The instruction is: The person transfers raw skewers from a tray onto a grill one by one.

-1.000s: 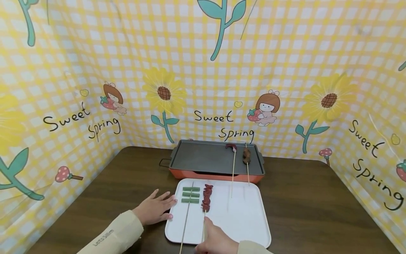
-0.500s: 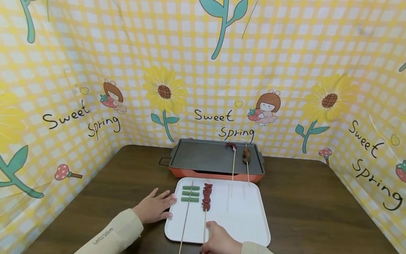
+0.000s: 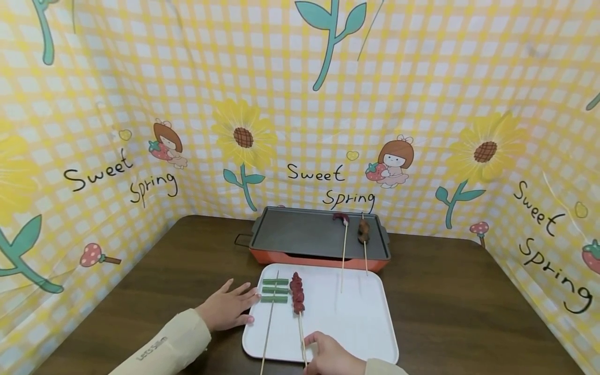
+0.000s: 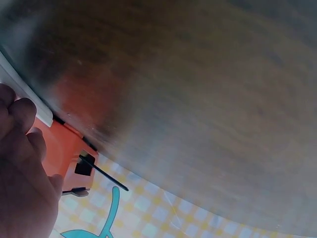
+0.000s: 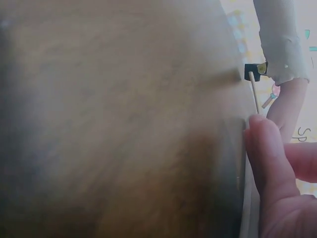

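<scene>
A white tray (image 3: 356, 323) lies on the brown table in front of an orange grill (image 3: 319, 234). On the tray's left part lie a green vegetable skewer (image 3: 275, 290) and a red meat skewer (image 3: 297, 293). My right hand (image 3: 328, 357) pinches the meat skewer's stick at the tray's near edge; the right wrist view shows the thumb (image 5: 267, 153) against the stick (image 5: 253, 91). My left hand (image 3: 229, 310) lies flat on the table, fingertips at the tray's left rim (image 4: 20, 89). Two more skewers (image 3: 363, 230) rest on the grill plate, sticks reaching onto the tray.
A yellow checked backdrop (image 3: 300, 104) walls in the table on three sides. Bare tabletop (image 3: 469, 312) lies to the right of the tray and to the left of the grill. The grill's black handle (image 3: 241, 240) juts out on its left.
The meat skewer's loaded end has swung left, closer to the green skewer, and its stick now slants. My right hand has shifted slightly right and nearer. The left hand has stayed put.
</scene>
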A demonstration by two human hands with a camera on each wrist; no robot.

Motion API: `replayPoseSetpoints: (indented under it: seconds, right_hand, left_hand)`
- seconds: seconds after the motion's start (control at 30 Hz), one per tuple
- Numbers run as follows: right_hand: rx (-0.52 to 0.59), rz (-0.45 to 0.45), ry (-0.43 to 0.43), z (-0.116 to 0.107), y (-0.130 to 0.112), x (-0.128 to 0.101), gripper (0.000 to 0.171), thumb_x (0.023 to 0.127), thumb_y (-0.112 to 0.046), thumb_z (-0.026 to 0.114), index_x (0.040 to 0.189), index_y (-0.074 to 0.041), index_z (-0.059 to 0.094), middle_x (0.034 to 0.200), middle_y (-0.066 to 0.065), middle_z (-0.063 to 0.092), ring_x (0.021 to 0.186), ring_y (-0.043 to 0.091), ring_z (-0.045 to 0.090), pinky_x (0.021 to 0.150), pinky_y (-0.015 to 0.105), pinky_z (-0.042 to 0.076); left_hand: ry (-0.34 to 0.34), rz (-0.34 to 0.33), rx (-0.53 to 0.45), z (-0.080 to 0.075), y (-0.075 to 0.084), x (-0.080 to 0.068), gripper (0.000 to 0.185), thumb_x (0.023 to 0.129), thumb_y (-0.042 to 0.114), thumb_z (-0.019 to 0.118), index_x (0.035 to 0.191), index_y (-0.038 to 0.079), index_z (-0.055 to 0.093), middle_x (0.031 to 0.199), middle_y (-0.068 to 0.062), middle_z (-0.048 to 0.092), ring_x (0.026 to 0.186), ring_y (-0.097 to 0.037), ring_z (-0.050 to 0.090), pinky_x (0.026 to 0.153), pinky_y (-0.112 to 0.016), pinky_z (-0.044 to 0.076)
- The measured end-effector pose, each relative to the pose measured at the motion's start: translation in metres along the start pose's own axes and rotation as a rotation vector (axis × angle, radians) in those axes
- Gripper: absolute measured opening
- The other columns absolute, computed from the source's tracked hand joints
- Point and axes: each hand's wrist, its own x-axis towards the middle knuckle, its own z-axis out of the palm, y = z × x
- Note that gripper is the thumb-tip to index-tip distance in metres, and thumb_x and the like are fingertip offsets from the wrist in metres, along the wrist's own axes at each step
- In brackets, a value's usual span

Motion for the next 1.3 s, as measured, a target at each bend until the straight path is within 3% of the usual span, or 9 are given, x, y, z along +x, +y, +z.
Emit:
replayPoseSetpoints:
  seconds: [0.3, 0.43, 0.7, 0.83, 0.97, 1.2, 1.3]
  right_hand:
    - [0.018, -0.051, 0.000, -0.003, 0.002, -0.005, 0.041, 0.062, 0.015, 0.058, 0.098, -0.004, 0.055, 0.064, -0.001, 0.049, 0.050, 0.005, 0.042, 0.050, 0.016, 0.035]
    - [0.074, -0.061, 0.019, -0.006, -0.006, -0.011, 0.044, 0.064, 0.016, 0.058, 0.104, -0.002, 0.052, 0.056, -0.002, 0.052, 0.047, 0.004, 0.048, 0.049, 0.015, 0.039]
    - [0.209, -0.010, 0.036, -0.009, -0.030, -0.015, 0.049, 0.072, 0.016, 0.054, 0.117, 0.001, 0.043, 0.058, 0.007, 0.061, 0.048, 0.009, 0.058, 0.046, 0.020, 0.048]
    - [0.242, -0.047, 0.082, -0.014, -0.037, -0.011, 0.053, 0.073, 0.014, 0.054, 0.123, 0.004, 0.038, 0.059, 0.010, 0.061, 0.047, 0.012, 0.059, 0.047, 0.024, 0.052]
    - [0.239, -0.095, 0.119, -0.018, -0.041, -0.006, 0.054, 0.074, 0.014, 0.054, 0.124, 0.005, 0.036, 0.059, 0.009, 0.061, 0.048, 0.013, 0.060, 0.049, 0.027, 0.053]
    - [0.236, -0.130, 0.181, -0.023, -0.047, 0.003, 0.054, 0.076, 0.014, 0.055, 0.125, 0.007, 0.035, 0.061, 0.010, 0.063, 0.048, 0.012, 0.060, 0.049, 0.028, 0.053]
    - [0.231, -0.143, 0.200, -0.026, -0.050, 0.009, 0.053, 0.076, 0.014, 0.055, 0.124, 0.007, 0.035, 0.062, 0.011, 0.064, 0.049, 0.013, 0.061, 0.050, 0.028, 0.053]
  left_hand:
    - [0.014, 0.006, -0.003, -0.001, 0.001, 0.000, 0.059, 0.093, 0.048, 0.052, 0.140, 0.011, 0.051, 0.144, -0.007, 0.048, 0.137, -0.030, 0.036, 0.108, -0.058, 0.023]
    - [0.000, -0.010, 0.002, -0.001, 0.000, 0.002, 0.059, 0.093, 0.047, 0.053, 0.141, 0.012, 0.050, 0.144, -0.006, 0.047, 0.137, -0.029, 0.036, 0.109, -0.057, 0.022]
    - [0.012, 0.011, -0.010, -0.002, -0.001, 0.002, 0.060, 0.093, 0.048, 0.052, 0.140, 0.012, 0.051, 0.144, -0.007, 0.047, 0.137, -0.030, 0.036, 0.108, -0.058, 0.022]
    - [0.021, 0.017, 0.008, -0.004, 0.000, 0.004, 0.060, 0.093, 0.049, 0.051, 0.140, 0.011, 0.051, 0.144, -0.007, 0.048, 0.136, -0.029, 0.037, 0.108, -0.058, 0.023]
    - [0.036, 0.009, 0.061, -0.002, 0.000, 0.006, 0.061, 0.092, 0.050, 0.051, 0.139, 0.011, 0.052, 0.142, -0.005, 0.050, 0.136, -0.027, 0.037, 0.108, -0.056, 0.024]
    - [0.175, 0.074, 0.303, 0.010, -0.002, 0.002, 0.060, 0.094, 0.054, 0.044, 0.133, 0.010, 0.059, 0.133, -0.001, 0.058, 0.133, -0.022, 0.042, 0.107, -0.051, 0.028]
    - [0.175, 0.094, 0.300, 0.011, -0.003, -0.002, 0.062, 0.094, 0.055, 0.043, 0.132, 0.010, 0.059, 0.133, -0.002, 0.058, 0.133, -0.022, 0.043, 0.107, -0.051, 0.029]
